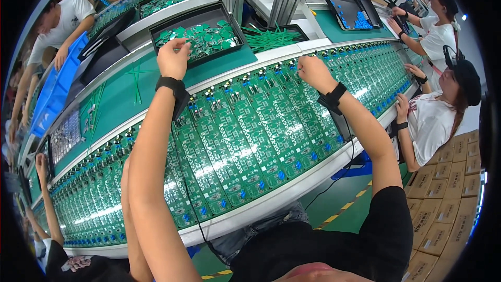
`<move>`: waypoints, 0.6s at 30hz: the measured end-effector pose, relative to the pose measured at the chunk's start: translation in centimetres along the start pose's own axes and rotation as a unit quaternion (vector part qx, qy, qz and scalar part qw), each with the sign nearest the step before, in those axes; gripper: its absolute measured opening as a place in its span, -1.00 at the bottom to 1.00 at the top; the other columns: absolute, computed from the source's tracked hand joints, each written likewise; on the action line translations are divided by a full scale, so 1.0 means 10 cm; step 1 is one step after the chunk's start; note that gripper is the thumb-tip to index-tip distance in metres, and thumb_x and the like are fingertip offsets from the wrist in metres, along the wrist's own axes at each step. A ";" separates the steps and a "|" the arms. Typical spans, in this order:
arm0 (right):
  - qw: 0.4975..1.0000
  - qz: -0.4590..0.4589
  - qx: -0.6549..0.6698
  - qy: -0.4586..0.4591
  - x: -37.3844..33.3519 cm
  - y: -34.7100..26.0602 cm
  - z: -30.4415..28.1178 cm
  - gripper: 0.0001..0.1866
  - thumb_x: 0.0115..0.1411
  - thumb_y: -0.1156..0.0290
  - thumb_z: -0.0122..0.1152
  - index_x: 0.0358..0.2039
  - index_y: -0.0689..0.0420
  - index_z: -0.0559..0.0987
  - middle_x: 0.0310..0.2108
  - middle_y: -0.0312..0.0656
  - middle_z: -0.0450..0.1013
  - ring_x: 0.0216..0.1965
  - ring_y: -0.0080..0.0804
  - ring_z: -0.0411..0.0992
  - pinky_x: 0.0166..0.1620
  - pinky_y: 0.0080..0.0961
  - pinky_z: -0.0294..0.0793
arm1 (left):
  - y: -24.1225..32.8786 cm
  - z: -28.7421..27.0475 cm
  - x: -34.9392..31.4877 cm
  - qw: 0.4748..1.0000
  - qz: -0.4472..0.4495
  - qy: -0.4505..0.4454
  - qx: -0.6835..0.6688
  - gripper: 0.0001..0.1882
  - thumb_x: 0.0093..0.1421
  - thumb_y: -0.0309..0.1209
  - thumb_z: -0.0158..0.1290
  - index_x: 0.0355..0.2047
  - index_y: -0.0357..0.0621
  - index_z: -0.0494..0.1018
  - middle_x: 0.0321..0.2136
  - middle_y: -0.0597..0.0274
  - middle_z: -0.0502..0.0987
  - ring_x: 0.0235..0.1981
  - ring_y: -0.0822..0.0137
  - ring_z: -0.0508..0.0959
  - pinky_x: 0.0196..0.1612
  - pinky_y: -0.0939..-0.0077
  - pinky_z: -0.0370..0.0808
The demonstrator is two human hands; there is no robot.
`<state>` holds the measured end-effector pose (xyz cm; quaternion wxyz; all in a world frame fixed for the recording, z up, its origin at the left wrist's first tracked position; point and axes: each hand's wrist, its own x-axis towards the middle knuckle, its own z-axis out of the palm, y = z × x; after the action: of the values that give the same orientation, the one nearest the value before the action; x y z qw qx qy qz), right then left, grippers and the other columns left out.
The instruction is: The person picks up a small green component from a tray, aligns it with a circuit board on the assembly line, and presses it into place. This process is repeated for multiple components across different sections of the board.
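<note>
Green circuit boards (249, 136) bear small blue components (281, 175).

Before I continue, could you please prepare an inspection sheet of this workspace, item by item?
Surface: green mat behind the row of boards.
Job's things: green circuit boards side by side; black tray of small green boards.
Clutter: thin green strips lying loose on the mat.
Left hand: over the black tray, fingers bent; grip unclear.
Right hand: above the circuit boards' far end, fingers curled; contents hidden.
Cables: a dark cord hangs from each black wristband.
Surroundings: co-workers nearby; cardboard boxes stacked at right.
</note>
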<state>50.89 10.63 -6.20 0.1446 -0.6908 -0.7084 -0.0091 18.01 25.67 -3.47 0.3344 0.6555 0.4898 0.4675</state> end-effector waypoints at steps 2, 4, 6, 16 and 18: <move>0.999 0.004 -0.032 0.009 -0.02 -0.05 -0.04 -0.88 -0.09 0.45 0.15 -0.53 0.21 0.45 -0.57 -0.08 0.44 -0.46 -0.16 0.44 -0.39 -0.32 0.40 | 0.02 0.03 -0.02 0.999 -0.013 -0.014 -0.045 -0.83 0.07 -0.50 0.05 -0.32 -0.33 0.46 -0.47 0.22 0.51 -0.47 0.42 0.55 -0.46 0.64 0.49; 0.995 0.017 -0.097 0.029 -0.03 -0.17 -0.15 -0.88 -0.08 0.43 0.16 -0.54 0.20 0.46 -0.60 -0.11 0.43 -0.49 -0.29 0.45 -0.44 -0.49 0.41 | 0.07 0.05 -0.05 0.989 -0.037 -0.047 -0.137 -0.84 0.08 -0.48 0.05 -0.33 -0.32 0.46 -0.46 0.22 0.50 -0.45 0.41 0.54 -0.44 0.63 0.50; 0.998 0.017 -0.035 0.053 0.01 -0.33 -0.26 -0.87 -0.06 0.41 0.17 -0.52 0.19 0.46 -0.58 -0.12 0.44 -0.48 -0.33 0.45 -0.43 -0.50 0.41 | 0.17 0.12 -0.14 0.978 -0.061 -0.056 -0.193 -0.84 0.08 -0.49 0.05 -0.35 -0.34 0.45 -0.46 0.21 0.50 -0.47 0.40 0.54 -0.46 0.62 0.50; 0.896 -0.012 0.438 0.073 0.12 -1.22 -0.52 -0.77 0.10 0.34 0.13 -0.28 0.20 0.43 -0.38 -0.28 0.43 -0.42 -0.62 0.39 -0.41 -0.67 0.37 | 0.77 0.51 -0.74 0.884 -0.186 -0.176 -0.391 -0.85 0.10 -0.45 0.04 -0.34 -0.28 0.43 -0.43 0.21 0.51 -0.40 0.41 0.53 -0.36 0.60 0.49; 0.846 0.016 0.527 0.073 0.09 -1.21 -0.50 -0.77 0.10 0.37 0.12 -0.27 0.20 0.41 -0.37 -0.28 0.42 -0.42 -0.61 0.39 -0.41 -0.71 0.37 | 0.86 0.53 -0.84 0.877 -0.195 -0.193 -0.395 -0.85 0.11 -0.43 0.03 -0.35 -0.26 0.44 -0.43 0.23 0.51 -0.40 0.42 0.53 -0.35 0.60 0.48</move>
<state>39.97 9.93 1.10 0.5386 -0.5194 -0.5825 0.3174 25.14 15.17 0.00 0.7377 0.4375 0.3084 0.4115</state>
